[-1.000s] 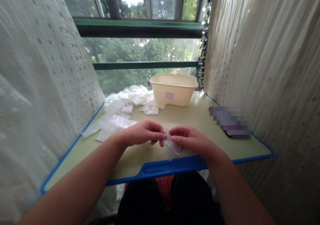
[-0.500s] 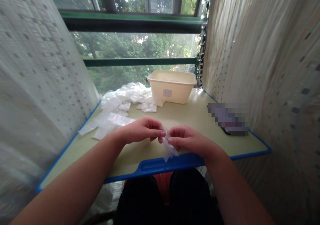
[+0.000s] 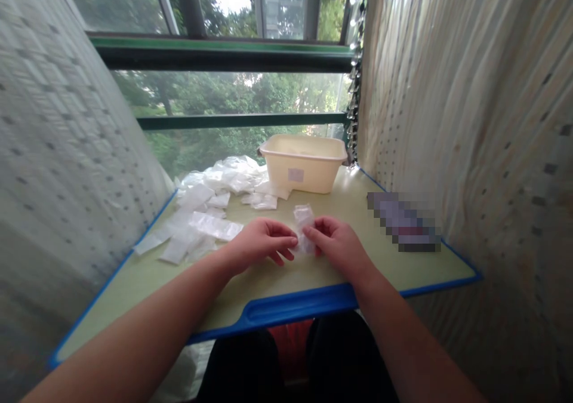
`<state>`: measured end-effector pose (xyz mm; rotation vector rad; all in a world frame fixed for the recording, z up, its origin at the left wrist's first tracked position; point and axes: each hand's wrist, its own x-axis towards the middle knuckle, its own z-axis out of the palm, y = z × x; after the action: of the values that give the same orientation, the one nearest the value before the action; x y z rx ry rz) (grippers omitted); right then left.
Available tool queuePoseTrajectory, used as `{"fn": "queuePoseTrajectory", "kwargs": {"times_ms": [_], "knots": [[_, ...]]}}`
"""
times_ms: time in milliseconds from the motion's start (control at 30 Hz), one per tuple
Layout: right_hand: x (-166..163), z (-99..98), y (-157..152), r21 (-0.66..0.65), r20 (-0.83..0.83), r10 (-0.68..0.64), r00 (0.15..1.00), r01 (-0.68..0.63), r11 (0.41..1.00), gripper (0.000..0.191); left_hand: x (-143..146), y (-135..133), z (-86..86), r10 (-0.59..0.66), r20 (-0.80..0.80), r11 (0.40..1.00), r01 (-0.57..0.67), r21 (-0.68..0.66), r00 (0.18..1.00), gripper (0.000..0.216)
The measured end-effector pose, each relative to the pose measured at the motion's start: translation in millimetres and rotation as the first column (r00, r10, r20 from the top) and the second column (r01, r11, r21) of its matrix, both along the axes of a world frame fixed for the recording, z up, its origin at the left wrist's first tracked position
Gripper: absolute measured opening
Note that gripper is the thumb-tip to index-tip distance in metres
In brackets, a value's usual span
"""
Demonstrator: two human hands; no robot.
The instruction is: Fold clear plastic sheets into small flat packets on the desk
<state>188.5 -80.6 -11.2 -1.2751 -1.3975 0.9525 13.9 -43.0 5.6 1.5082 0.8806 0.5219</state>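
Observation:
My right hand (image 3: 336,239) pinches a small clear plastic bag (image 3: 304,217) between thumb and fingers, above the middle of the table. The bag stands up, its top end pointing away from me. My left hand (image 3: 267,243) is just left of the bag with its fingers loosely bent and apart. Its fingertips are close to the bag's left edge; whether they touch it I cannot tell. Beyond my left hand lie more flat plastic bags (image 3: 217,225), running back into a heap of similar bags (image 3: 233,175).
A cream plastic tub (image 3: 313,173) with a small label stands at the back of the table (image 3: 286,292), which has a blue rim. To the right lies a blurred-out dark flat object (image 3: 405,224). Curtains hang on both sides, and a window with green bars (image 3: 242,121) is behind.
The bag has swung from hanging down toward me to pointing up and away, held in my right hand. My left fingers have come off it and spread. The view has tilted slightly.

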Motion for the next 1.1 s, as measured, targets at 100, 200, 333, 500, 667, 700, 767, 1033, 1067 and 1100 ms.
{"fn": "queuePoseTrajectory", "kwargs": {"times_ms": [100,200,333,500,667,700,767,1033,1067,1100], "knots": [[-1.2,-0.7,0.2,-0.018,0.009,0.009,1.000,-0.009,1.000,0.026,4.6,-0.5,-1.1,0.034,-0.004,0.999,-0.034,0.021,0.999,0.018],[-2.0,-0.2,0.3,-0.040,-0.049,0.007,0.999,-0.009,0.999,0.026,7.3,-1.2,-0.9,0.065,-0.028,0.997,-0.064,0.050,0.997,0.019],[-3.8,-1.9,0.7,-0.042,-0.055,0.010,0.998,-0.012,0.999,0.027,9.0,-2.7,-1.4,0.096,-0.042,0.983,-0.089,0.158,0.994,0.026],[-8.3,-3.9,0.5,-0.006,-0.016,0.005,1.000,-0.005,1.000,0.026,10.2,-4.0,-1.6,0.079,-0.007,0.969,-0.075,0.235,0.997,0.034],[-6.1,0.9,1.1,-0.077,-0.088,-0.030,0.996,0.023,0.997,0.032,9.0,-2.6,-2.9,0.096,0.019,0.984,-0.098,0.152,0.995,0.027],[-5.0,1.7,1.1,-0.087,-0.082,-0.049,0.995,0.042,0.995,0.032,8.8,-2.2,-3.4,0.099,0.014,0.986,-0.100,0.136,0.995,0.026],[-3.3,2.3,1.1,-0.082,-0.069,-0.072,0.995,0.066,0.994,0.028,8.7,-1.8,-4.1,0.100,0.003,0.988,-0.099,0.117,0.995,0.024],[-4.9,1.1,1.6,0.073,-0.098,-0.066,0.993,0.073,0.995,0.022,9.4,-8.0,0.4,0.063,0.051,0.991,-0.056,-0.124,0.997,0.033],[-4.9,0.9,1.7,0.082,-0.085,-0.087,0.993,0.094,0.992,0.022,9.4,-8.9,0.7,0.049,0.055,0.988,-0.041,-0.147,0.997,0.032],[-4.7,0.7,1.7,0.092,-0.068,-0.099,0.993,0.105,0.990,0.023,9.5,-9.5,0.7,0.044,0.054,0.986,-0.035,-0.163,0.998,0.029]]}}
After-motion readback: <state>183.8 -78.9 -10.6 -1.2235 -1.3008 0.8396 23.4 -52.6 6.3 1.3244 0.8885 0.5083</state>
